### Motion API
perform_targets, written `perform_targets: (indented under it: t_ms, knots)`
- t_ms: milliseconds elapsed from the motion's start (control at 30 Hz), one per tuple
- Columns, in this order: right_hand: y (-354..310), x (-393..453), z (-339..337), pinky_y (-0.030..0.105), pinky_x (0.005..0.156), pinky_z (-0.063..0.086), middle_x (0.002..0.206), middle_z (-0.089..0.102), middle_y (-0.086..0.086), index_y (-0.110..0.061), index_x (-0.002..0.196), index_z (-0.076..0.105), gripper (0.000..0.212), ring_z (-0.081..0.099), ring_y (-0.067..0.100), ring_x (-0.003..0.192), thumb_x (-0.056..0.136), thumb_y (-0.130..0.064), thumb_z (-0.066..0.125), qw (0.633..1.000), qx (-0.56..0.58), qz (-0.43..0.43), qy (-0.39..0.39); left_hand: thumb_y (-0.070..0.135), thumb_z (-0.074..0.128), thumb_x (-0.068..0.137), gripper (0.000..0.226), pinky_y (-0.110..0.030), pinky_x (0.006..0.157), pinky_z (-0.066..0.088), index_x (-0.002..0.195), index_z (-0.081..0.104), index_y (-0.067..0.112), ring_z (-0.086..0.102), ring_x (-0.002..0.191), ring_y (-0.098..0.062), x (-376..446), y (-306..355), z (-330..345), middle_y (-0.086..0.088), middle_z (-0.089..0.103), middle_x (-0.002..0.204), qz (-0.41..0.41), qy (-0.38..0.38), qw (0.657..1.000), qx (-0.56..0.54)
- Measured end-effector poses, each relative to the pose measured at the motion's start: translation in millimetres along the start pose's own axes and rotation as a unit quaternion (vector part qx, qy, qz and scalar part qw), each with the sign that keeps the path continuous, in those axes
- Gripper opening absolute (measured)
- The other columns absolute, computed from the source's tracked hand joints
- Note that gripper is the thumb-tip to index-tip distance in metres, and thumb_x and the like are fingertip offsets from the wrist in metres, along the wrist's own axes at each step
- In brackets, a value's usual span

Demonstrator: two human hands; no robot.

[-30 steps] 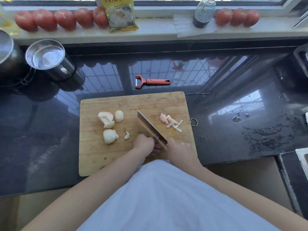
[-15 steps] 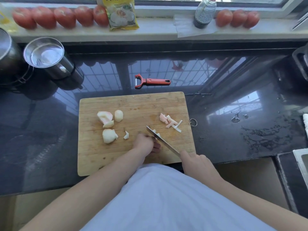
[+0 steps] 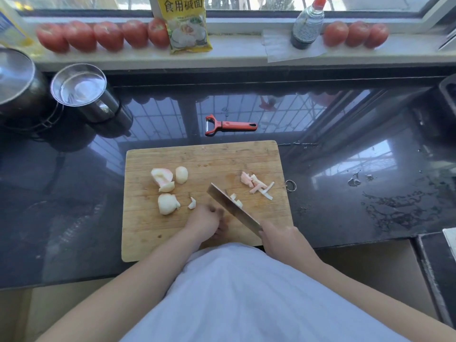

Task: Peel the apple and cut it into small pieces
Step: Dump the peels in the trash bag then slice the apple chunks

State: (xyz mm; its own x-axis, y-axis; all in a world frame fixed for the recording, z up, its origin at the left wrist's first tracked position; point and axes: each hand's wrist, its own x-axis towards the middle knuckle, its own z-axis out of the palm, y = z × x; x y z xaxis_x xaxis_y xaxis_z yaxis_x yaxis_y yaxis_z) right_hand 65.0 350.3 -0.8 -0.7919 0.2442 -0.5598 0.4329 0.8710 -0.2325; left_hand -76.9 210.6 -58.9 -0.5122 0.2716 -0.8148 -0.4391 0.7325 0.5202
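Observation:
On the wooden cutting board (image 3: 148, 238) lie three peeled apple chunks (image 3: 167, 203) and a small sliver (image 3: 192, 203) at the left. Pink-and-white peel strips (image 3: 256, 186) lie at the right. My left hand (image 3: 206, 222) rests near the board's front middle, fingers curled down over an apple piece that is almost wholly hidden. My right hand (image 3: 281, 239) grips the handle of the cleaver (image 3: 232, 208). Its blade slants up and left beside my left hand. Two small cut bits (image 3: 235, 199) lie against the blade.
A red peeler (image 3: 232, 125) lies on the dark glossy counter (image 3: 345, 193) behind the board. Two steel pots (image 3: 81, 90) stand at the back left. Tomatoes (image 3: 108, 35), a yellow packet (image 3: 187, 25) and a bottle (image 3: 307, 25) line the windowsill. Wet patches sit at the right.
My right hand pulled the cleaver back and to the right, off the hidden piece, and the blade now lies lower and more slanted. My left hand has hardly moved.

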Motion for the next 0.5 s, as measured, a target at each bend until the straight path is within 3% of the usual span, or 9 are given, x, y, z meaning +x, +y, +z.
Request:
perform_targets:
  t_ms: [67,133,167,233,333,500]
  knots:
    - [4.8,5.5,7.1,0.038,0.065,0.043,0.091,0.064,0.009,-0.015,0.098,0.043,0.013,0.058,0.036,0.081,0.099,-0.029,0.042,0.999,-0.009,0.002,-0.036,0.018,0.044,0.101,0.031,-0.03,0.055,0.059,0.092,0.07,0.004,0.072,0.06,-0.023,0.6,-17.3,-15.9,-0.007,0.075,0.071,0.02,0.066,0.997,0.039]
    - [12.9,12.4,15.2,0.038,0.062,0.043,0.084,0.062,0.006,-0.019,0.093,0.04,0.006,0.051,0.034,0.071,0.095,-0.022,0.044,1.0,-0.028,-0.001,-0.01,0.023,0.045,0.096,0.025,-0.044,0.068,0.062,0.085,0.066,0.016,0.072,0.066,-0.025,-2.2,-32.4,-32.6,-0.002,0.074,0.071,0.029,0.139,0.986,0.083]
    - [17.4,15.8,16.1,0.037,0.058,0.041,0.078,0.06,0.003,-0.019,0.09,0.039,0.007,0.048,0.033,0.067,0.094,-0.019,0.045,0.999,-0.039,0.002,0.017,0.026,0.045,0.096,0.02,-0.043,0.069,0.06,0.086,0.062,0.023,0.072,0.071,-0.024,-5.8,-35.4,-39.2,0.0,0.073,0.076,0.027,0.162,0.981,0.107]
    - [26.2,24.2,12.0,0.036,0.054,0.035,0.07,0.06,0.002,-0.019,0.087,0.041,0.013,0.05,0.034,0.061,0.093,-0.013,0.051,0.995,-0.064,0.013,0.076,0.027,0.045,0.099,0.011,-0.036,0.064,0.057,0.094,0.055,0.029,0.072,0.073,-0.021,-12.0,-34.0,-46.1,0.001,0.07,0.086,0.04,0.175,0.974,0.137]
    - [35.5,33.4,-3.3,0.036,0.056,0.034,0.076,0.065,0.009,-0.017,0.095,0.048,0.006,0.062,0.038,0.07,0.099,-0.02,0.047,0.988,-0.069,0.043,0.129,0.022,0.047,0.102,0.004,-0.026,0.053,0.053,0.1,0.051,0.023,0.07,0.056,-0.018,-3.7,-24.9,-42.0,-0.005,0.071,0.088,0.045,0.172,0.979,0.104]
    - [24.7,22.4,-4.8,0.036,0.056,0.035,0.077,0.065,0.012,-0.017,0.094,0.044,0.009,0.053,0.037,0.065,0.101,-0.022,0.045,0.991,0.004,0.008,0.131,0.02,0.049,0.096,0.013,-0.044,0.065,0.064,0.086,0.057,0.025,0.072,0.053,-0.02,14.4,-13.6,-31.1,-0.003,0.072,0.066,0.032,0.182,0.978,0.092]
